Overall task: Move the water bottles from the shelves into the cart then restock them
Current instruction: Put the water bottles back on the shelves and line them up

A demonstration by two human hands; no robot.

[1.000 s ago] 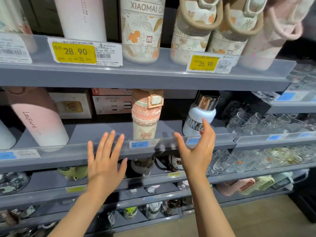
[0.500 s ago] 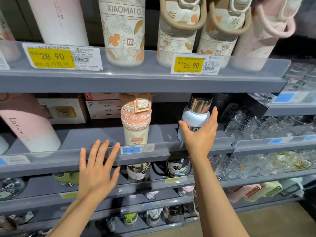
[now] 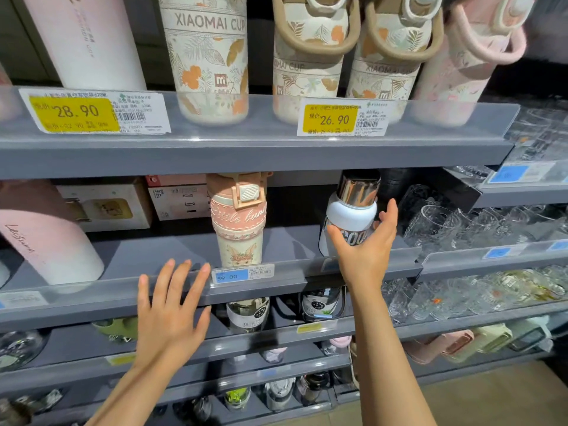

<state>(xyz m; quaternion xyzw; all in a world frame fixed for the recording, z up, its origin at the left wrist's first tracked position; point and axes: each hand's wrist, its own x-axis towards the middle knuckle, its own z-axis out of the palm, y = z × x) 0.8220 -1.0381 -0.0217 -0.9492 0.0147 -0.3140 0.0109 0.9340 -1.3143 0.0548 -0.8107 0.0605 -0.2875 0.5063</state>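
- Head view: a white bottle [image 3: 350, 219] with a shiny metal cap stands on the middle shelf [image 3: 289, 238], right of centre, dark lettering showing on its lower body.
- The right hand [image 3: 367, 250] grips this bottle from the front; its thumb lies across the lettering on the left and its fingers [image 3: 388, 216] curl round the right side, so the hold is a half-closed wrap on the bottle's body.
- The left hand [image 3: 172, 312] is held flat in front of the middle shelf's edge, fingers straight and spread, holding nothing; whether the fingertips touch the clear rail cannot be told.
- Just left of the white bottle, apart from it, stands a pink and cream bunny bottle [image 3: 238, 219] with a clasp lid, behind a blue price tag [image 3: 232, 275] reading 59.00.
- Farther left on the same shelf is a large pink and white bottle [image 3: 46, 238], and behind it boxed goods [image 3: 107, 206].
- On the upper shelf [image 3: 246, 155] stand floral cups [image 3: 209, 56] printed "XIAOMAI CUP", some with loop handles, and a plain pink bottle [image 3: 89, 41]; yellow tags read 28.90 [image 3: 75, 113] and 26.90 [image 3: 332, 118].
- To the right, clear glassware [image 3: 461, 222] fills neighbouring shelves.
- Lower shelves [image 3: 215, 348] hold more bottles and cups, partly hidden by both forearms.
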